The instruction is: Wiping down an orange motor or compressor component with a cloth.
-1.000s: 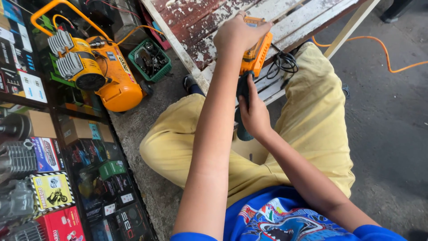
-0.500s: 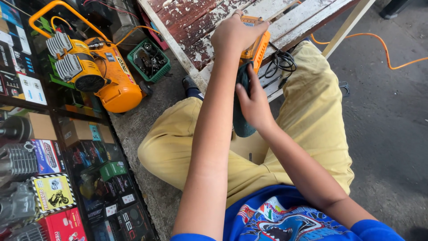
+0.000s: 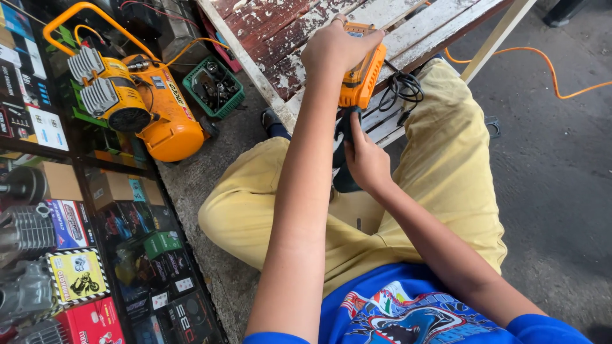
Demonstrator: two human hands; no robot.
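Here both hands, left (image 3: 338, 48) and right (image 3: 364, 162), grip an orange power tool (image 3: 361, 79) at the bench edge (image 3: 268, 89).

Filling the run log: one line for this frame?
left hand: grips top of orange power tool | right hand: on its dark handle | tool over worn wooden bench | black cord beside

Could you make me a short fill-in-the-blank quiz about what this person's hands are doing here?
1. The left hand rests on top of an ____ power tool.
2. The right hand grips the tool's dark ____.
3. The tool sits on a wooden bench with peeling ____ paint.
4. The compressor stands on the person's ____ side.

Missing words: orange; handle; red; left
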